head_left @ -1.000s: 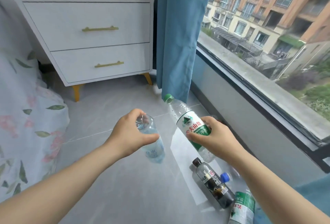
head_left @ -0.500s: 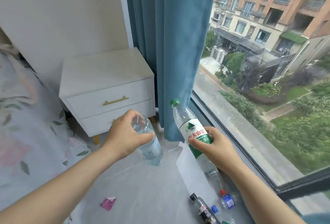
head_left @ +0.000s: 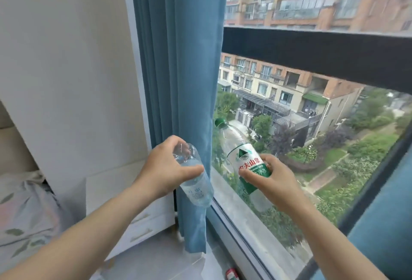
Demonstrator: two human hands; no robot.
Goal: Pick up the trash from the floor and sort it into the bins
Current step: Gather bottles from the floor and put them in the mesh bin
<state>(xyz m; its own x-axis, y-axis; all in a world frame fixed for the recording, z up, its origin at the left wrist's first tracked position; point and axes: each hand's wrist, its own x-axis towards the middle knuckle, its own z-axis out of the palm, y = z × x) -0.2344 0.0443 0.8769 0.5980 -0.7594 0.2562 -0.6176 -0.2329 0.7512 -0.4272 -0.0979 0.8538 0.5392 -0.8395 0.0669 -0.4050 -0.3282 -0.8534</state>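
The left hand point(head_left: 167, 168) curls around a clear plastic bottle point(head_left: 197, 189), whose lower end juts toward 5 o'clock. The right hand point(head_left: 275, 182) grips a green-labelled water bottle point(head_left: 244, 157), its cap pointing to 11 o'clock.

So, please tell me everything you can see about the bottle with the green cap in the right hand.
The green-capped bottle is clear plastic, with its cap screwed on. A white and green label with red characters wraps its middle. It is in the air before the window, tilted, cap up and leaning left. The right hand grips it at the label's lower part; nothing else touches it.
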